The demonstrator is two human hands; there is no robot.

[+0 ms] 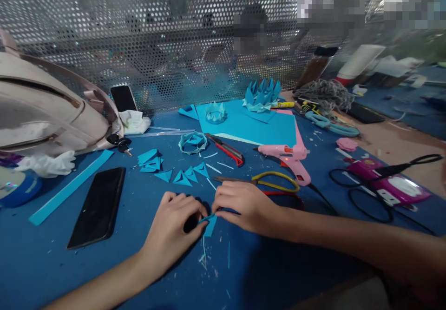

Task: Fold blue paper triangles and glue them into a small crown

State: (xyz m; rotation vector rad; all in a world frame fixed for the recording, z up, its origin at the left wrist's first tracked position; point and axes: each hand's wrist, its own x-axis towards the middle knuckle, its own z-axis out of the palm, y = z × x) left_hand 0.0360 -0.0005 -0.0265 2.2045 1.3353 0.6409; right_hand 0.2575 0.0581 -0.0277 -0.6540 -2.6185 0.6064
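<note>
Between my two hands is a small piece of blue paper [210, 226], partly folded, its lower end showing below the fingers. My left hand [177, 219] pinches its left edge between thumb and fingers. From the right, my right hand [240, 205] pinches the same piece close to the left fingertips. Just beyond the hands lie several folded blue triangles [190, 175] in a row and a small stack of folded blue paper [149, 160]. Scissors [277, 180] with yellow and red handles rest behind my right hand. A red utility knife [228, 151] lies farther back.
A pink glue gun [287, 154] and purple power strip [386, 180] with black cord are at right. Folded paper crowns [261, 97] stand on blue sheets [244, 126] against perforated metal. A phone [97, 207], blue strip [71, 187] and backpack [45, 101] occupy the left.
</note>
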